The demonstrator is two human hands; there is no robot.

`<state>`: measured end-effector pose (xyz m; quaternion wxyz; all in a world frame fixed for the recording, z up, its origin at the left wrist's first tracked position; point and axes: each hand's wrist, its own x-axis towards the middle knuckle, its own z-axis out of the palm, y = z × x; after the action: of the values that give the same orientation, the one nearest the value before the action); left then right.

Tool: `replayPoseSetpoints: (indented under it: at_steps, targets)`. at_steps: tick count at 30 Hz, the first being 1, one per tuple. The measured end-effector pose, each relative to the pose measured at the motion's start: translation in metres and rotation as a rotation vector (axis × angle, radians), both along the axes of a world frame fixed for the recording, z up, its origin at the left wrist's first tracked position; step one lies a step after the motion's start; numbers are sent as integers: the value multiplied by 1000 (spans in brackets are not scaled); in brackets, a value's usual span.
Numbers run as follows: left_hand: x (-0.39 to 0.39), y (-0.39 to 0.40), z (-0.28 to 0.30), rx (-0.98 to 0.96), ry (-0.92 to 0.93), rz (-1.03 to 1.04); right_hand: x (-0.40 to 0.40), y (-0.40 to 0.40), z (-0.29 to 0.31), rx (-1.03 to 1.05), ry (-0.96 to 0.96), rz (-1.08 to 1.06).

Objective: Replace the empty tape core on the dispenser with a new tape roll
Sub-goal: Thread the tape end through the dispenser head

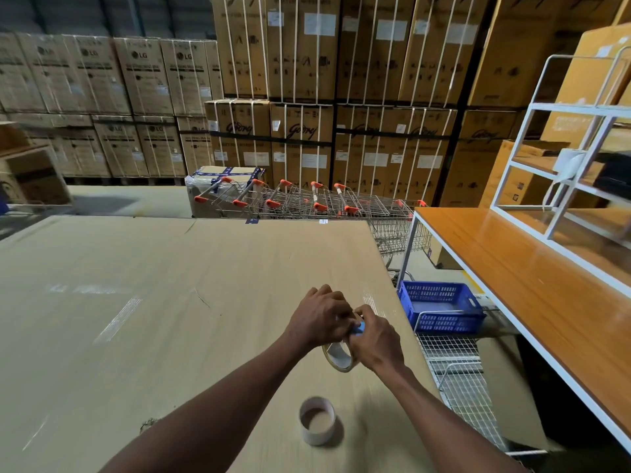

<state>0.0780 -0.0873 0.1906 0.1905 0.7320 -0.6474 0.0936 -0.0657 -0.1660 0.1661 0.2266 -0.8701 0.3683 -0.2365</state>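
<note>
**Both hands on the dispenser, near the tabletop's right edge**

We see the left hand (319, 315) and right hand (374, 339) closed together around a blue dispenser (358, 327), mostly hidden by the fingers (362, 314). A tape roll (338, 356) hangs just beneath them. The empty core (317, 419) stands alone on the tabletop (136, 302), nearer its front edge.

2 hands (321, 317), 1 core (317, 421), 1 roll (338, 358)

Blue dispenser (358, 327) almost wholly hidden between left hand (321, 317) and right hand (374, 339).
</note>
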Motion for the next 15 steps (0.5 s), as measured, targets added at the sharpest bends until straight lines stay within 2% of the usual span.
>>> replayPoseSetpoints:
  at_steps: [4, 11, 15]
  targets:
    - [13, 6, -12, 3, 106, -84, -1, 0, 0, 10, -6, -4]
    - [15, 10, -10, 202, 208, -108, 1, 1, 0, 18, -13, 1]
    - [11, 13, -11, 85, 398, -109, 4, 3, -1, 87, -52, 9]
